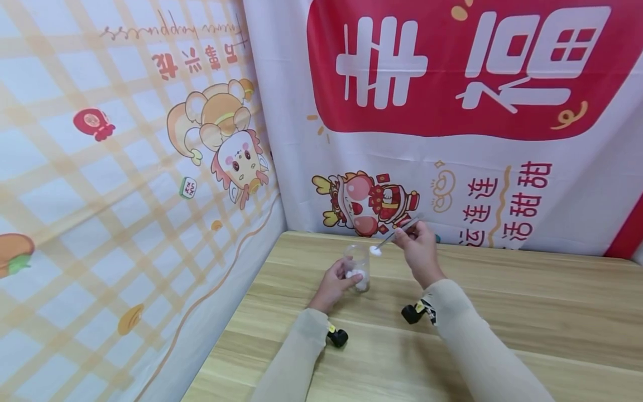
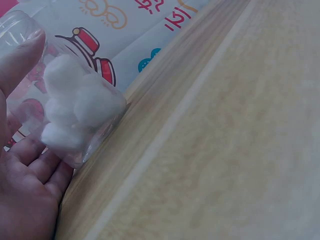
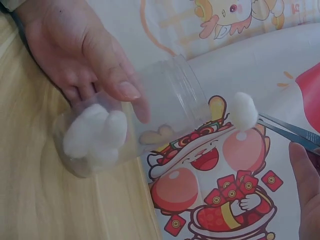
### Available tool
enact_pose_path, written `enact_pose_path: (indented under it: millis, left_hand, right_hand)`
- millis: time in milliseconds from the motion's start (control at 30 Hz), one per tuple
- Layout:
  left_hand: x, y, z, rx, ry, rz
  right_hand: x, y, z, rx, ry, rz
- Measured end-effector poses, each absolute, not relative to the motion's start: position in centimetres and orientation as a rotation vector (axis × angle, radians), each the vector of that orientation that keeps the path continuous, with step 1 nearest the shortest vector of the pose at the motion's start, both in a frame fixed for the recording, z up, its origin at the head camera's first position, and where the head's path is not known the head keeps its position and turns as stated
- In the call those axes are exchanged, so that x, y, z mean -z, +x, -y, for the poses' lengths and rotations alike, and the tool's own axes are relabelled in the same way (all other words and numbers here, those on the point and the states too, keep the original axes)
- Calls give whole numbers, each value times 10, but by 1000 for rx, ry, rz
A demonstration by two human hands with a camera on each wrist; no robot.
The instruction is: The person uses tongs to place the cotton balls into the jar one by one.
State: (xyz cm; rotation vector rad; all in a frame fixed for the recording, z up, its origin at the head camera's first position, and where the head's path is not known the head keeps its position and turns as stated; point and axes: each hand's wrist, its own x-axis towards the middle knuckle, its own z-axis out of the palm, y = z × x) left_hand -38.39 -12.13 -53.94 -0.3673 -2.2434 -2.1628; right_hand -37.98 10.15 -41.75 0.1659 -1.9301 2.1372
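A clear plastic jar (image 1: pixel 358 255) stands on the table, its open mouth upward. Several white cotton balls (image 2: pixel 85 97) lie in its lower part. My left hand (image 1: pixel 331 286) grips the jar from the left, thumb across the near side and fingers around the back. In my right hand (image 1: pixel 423 252) is a pair of metal tweezers (image 3: pixel 291 133), pinched between thumb and fingers. One cotton ball (image 3: pixel 244 111) is held at the tweezers' tips, outside the jar and just right of its mouth. Part of the right hand lies beyond the right wrist view.
The wood-grain table (image 1: pixel 492 312) extends to the right and toward me. A printed cloth (image 1: pixel 296 111) hangs along the table's back edge, and a checked cloth (image 1: pixel 125 184) covers the left side. A small black camera (image 1: pixel 413 314) is strapped at the right wrist.
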Motion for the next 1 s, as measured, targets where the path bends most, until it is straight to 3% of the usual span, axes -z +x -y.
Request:
enact_pose_path:
  millis: [1000]
  left_hand:
    - [538, -384, 122, 2095, -288, 2313]
  right_hand:
    - [425, -387, -74, -2204, 150, 1919]
